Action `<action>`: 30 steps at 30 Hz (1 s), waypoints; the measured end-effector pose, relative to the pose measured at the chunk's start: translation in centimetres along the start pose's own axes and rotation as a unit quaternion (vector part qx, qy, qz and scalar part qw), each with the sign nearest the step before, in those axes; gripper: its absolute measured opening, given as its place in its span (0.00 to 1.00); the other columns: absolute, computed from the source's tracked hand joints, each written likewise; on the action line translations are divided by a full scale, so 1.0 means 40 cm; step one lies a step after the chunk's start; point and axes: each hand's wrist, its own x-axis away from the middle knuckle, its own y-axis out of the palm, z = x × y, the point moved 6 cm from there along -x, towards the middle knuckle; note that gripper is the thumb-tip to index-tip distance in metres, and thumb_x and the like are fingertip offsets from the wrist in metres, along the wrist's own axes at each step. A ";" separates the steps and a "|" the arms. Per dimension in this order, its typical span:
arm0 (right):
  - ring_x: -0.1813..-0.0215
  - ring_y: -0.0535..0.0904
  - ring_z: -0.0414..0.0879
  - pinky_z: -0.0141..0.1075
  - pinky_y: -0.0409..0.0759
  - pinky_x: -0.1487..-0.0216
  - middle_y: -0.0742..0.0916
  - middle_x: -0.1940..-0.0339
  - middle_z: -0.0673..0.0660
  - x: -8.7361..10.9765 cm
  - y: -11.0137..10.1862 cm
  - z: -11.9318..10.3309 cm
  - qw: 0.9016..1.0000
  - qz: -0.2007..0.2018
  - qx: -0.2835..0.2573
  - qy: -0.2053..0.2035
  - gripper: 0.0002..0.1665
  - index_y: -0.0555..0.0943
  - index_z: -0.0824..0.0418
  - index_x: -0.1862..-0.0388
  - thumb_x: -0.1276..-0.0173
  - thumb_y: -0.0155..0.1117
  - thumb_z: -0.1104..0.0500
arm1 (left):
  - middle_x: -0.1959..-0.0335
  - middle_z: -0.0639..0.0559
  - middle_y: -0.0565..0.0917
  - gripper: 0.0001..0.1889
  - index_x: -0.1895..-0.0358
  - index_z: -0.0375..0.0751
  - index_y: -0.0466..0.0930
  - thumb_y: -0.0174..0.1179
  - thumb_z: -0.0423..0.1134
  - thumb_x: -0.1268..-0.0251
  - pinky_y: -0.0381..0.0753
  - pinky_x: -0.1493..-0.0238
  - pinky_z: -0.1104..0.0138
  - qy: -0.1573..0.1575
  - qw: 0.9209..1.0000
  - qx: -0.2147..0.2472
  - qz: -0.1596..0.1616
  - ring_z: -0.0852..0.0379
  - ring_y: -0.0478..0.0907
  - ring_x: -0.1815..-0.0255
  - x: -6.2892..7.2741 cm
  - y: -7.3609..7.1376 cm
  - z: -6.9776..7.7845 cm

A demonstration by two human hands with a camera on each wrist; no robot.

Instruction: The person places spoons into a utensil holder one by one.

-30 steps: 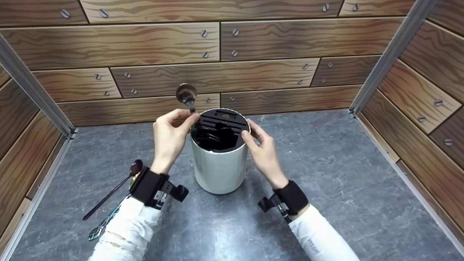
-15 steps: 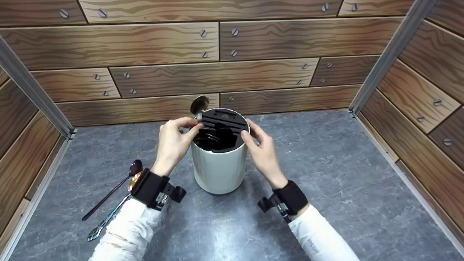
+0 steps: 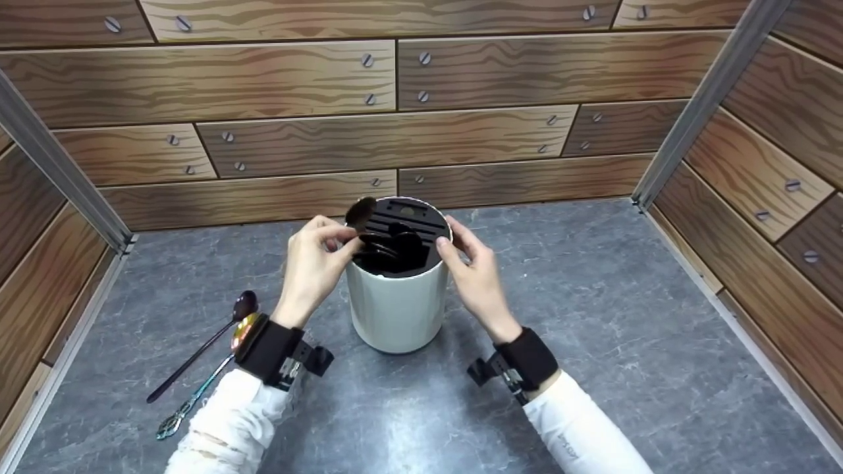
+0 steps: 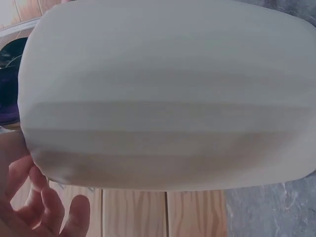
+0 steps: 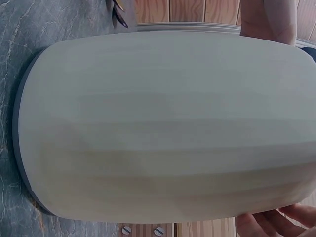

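Observation:
A white round utensil holder [image 3: 396,309] stands upright in the middle of the grey surface, with a black slotted insert [image 3: 428,218] in its top. My left hand [image 3: 317,266] pinches a spoon [image 3: 361,212] at the left of the rim. The spoon's bowl points up and its handle is hidden behind my fingers and in the holder. On the opposite side, my right hand [image 3: 477,280] grips the rim, thumb on top and fingers along the outer wall. Dark spoon bowls [image 3: 379,247] show inside the opening. Both wrist views are mostly filled by the holder's white wall.
Left of my left wrist lie a dark purple spoon [image 3: 201,352] and a spoon with a teal ornate handle [image 3: 194,398], its colourful bowl partly behind the wristband. Wood-patterned panels [image 3: 296,141] wall the grey surface [image 3: 593,296] at the back and both sides.
The spoon in my left hand has sunk from well above the rim to just over it and shifted slightly right. My right hand has stayed on the rim.

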 end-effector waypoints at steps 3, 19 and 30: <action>0.29 0.80 0.61 0.34 0.81 0.32 0.82 0.29 0.71 0.000 0.001 -0.002 1.000 -0.001 -0.003 -0.002 0.29 0.70 0.73 0.24 0.20 0.58 0.63 | 0.65 0.44 0.86 0.06 0.60 0.34 0.93 0.72 0.31 0.38 0.69 0.67 0.78 -0.008 1.000 -0.003 -0.008 0.65 0.73 0.71 0.002 -0.002 -0.001; 0.29 0.80 0.61 0.25 0.79 0.36 0.82 0.29 0.71 -0.001 0.001 -0.002 1.000 0.002 -0.004 -0.003 0.29 0.71 0.72 0.25 0.20 0.58 0.63 | 0.66 0.45 0.86 0.04 0.62 0.38 0.94 0.73 0.32 0.39 0.72 0.62 0.77 0.007 1.000 -0.001 0.003 0.66 0.76 0.69 0.012 -0.009 0.011; 0.29 0.80 0.60 0.30 0.80 0.34 0.82 0.29 0.70 0.001 -0.001 0.003 1.000 0.004 -0.002 -0.003 0.28 0.71 0.72 0.25 0.20 0.58 0.63 | 0.62 0.44 0.86 0.07 0.56 0.34 0.93 0.70 0.31 0.34 0.74 0.61 0.75 0.019 1.000 -0.014 -0.014 0.53 0.83 0.64 0.026 -0.015 0.011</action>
